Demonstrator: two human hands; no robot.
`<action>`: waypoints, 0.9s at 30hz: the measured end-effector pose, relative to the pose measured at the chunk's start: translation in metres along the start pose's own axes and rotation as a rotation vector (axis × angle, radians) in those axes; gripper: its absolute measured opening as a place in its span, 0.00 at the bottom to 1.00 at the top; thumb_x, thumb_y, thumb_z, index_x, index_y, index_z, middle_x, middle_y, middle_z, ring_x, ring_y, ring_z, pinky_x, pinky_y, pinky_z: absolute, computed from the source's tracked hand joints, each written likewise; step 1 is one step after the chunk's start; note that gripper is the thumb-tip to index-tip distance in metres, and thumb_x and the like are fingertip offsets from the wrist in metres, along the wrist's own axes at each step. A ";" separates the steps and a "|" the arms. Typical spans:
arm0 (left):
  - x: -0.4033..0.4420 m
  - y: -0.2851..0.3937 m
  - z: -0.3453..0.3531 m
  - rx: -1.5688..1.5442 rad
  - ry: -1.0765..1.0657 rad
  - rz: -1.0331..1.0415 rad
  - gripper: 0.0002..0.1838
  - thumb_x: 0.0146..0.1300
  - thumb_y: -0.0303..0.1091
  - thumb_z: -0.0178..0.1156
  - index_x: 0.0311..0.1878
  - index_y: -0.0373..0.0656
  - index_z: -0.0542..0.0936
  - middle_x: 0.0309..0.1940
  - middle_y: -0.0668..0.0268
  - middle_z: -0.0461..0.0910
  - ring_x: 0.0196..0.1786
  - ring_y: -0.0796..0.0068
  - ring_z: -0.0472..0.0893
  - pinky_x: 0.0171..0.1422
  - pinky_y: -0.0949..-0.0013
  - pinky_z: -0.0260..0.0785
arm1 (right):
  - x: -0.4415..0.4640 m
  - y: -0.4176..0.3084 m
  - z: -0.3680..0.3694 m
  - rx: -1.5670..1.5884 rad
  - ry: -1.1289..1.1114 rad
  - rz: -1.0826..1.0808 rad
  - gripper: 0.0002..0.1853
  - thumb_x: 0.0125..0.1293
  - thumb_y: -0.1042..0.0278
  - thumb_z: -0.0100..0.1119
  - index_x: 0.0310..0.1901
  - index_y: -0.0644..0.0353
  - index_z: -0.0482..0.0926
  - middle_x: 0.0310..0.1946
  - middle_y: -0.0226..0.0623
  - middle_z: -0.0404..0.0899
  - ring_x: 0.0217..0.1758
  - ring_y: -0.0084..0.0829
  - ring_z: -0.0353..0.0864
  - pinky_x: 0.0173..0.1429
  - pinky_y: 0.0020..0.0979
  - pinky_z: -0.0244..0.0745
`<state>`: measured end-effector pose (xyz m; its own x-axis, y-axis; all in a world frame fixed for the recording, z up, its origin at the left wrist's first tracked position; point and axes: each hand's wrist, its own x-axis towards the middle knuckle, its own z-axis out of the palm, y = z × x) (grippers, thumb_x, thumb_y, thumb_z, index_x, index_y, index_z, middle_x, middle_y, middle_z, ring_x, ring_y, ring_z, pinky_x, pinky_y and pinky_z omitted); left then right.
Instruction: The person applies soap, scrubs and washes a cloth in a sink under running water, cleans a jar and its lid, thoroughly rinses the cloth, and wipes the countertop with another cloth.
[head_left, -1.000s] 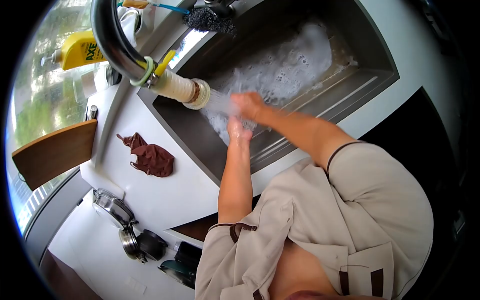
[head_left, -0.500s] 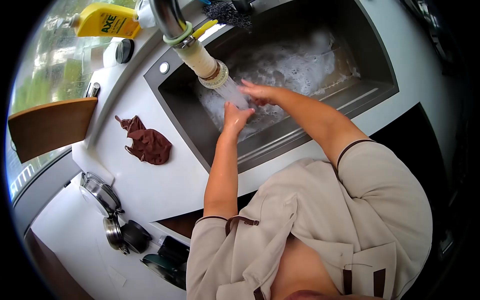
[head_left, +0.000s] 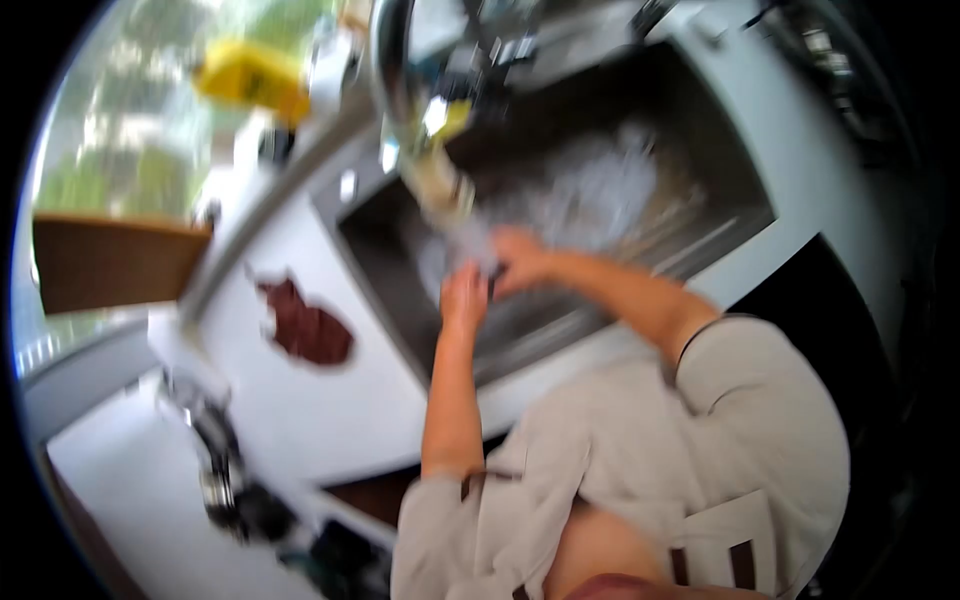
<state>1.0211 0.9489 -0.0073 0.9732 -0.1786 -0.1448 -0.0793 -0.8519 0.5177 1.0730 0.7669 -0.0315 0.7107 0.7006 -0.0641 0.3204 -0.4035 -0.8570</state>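
Observation:
Under the tap nozzle (head_left: 442,190), my left hand (head_left: 465,297) and my right hand (head_left: 518,260) are close together in the running water (head_left: 470,238). The left hand points up towards the stream, its fingers stretched out and blurred. From the right, the other hand reaches in, its fingers smeared by motion. A small dark patch shows between the hands, and I cannot make out what it is. Below them lies the dark grey sink (head_left: 390,262), with white suds (head_left: 600,190) in its water.
A crumpled brown cloth (head_left: 310,328) lies on the white counter (head_left: 370,430) left of the sink. By the window stand a yellow bottle (head_left: 252,80) and a brown board (head_left: 120,262). Blurred pots (head_left: 215,430) sit at lower left. Black objects are behind the tap.
The view has shifted and blurred, so the sink, cloth and bottle appear lower and slightly to the right. My hands have come closer together under the stream.

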 end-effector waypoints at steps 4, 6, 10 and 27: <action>0.002 -0.008 0.027 -0.399 0.376 -0.217 0.19 0.54 0.36 0.65 0.50 0.45 0.77 0.44 0.58 0.81 0.47 0.57 0.79 0.56 0.57 0.68 | 0.025 -0.014 0.020 0.009 0.015 0.323 0.18 0.51 0.57 0.63 0.46 0.46 0.80 0.38 0.45 0.83 0.43 0.47 0.82 0.48 0.43 0.75; 0.002 0.002 0.040 -0.914 0.517 -0.684 0.22 0.58 0.43 0.63 0.54 0.47 0.74 0.50 0.60 0.77 0.52 0.60 0.76 0.52 0.61 0.71 | 0.023 -0.014 0.017 0.007 0.192 0.338 0.14 0.54 0.60 0.58 0.43 0.51 0.80 0.36 0.45 0.82 0.41 0.48 0.82 0.45 0.42 0.76; 0.003 0.010 0.048 -2.090 -0.222 -0.740 0.29 0.64 0.61 0.47 0.58 0.50 0.71 0.54 0.60 0.75 0.55 0.57 0.74 0.56 0.53 0.69 | 0.019 -0.049 0.063 -0.115 0.308 0.678 0.17 0.59 0.49 0.55 0.45 0.50 0.79 0.33 0.49 0.82 0.39 0.51 0.82 0.45 0.49 0.74; 0.039 0.011 0.073 -2.136 0.035 -0.691 0.39 0.65 0.70 0.30 0.63 0.49 0.67 0.58 0.59 0.72 0.58 0.56 0.73 0.62 0.50 0.66 | 0.051 -0.039 -0.002 0.056 0.404 0.845 0.21 0.59 0.45 0.56 0.44 0.54 0.74 0.39 0.49 0.81 0.46 0.51 0.80 0.47 0.48 0.74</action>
<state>1.0425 0.8963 -0.0691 0.7439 -0.1540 -0.6504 0.4224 0.8625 0.2789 1.0976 0.8171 -0.0001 0.8612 -0.0736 -0.5028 -0.4242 -0.6488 -0.6317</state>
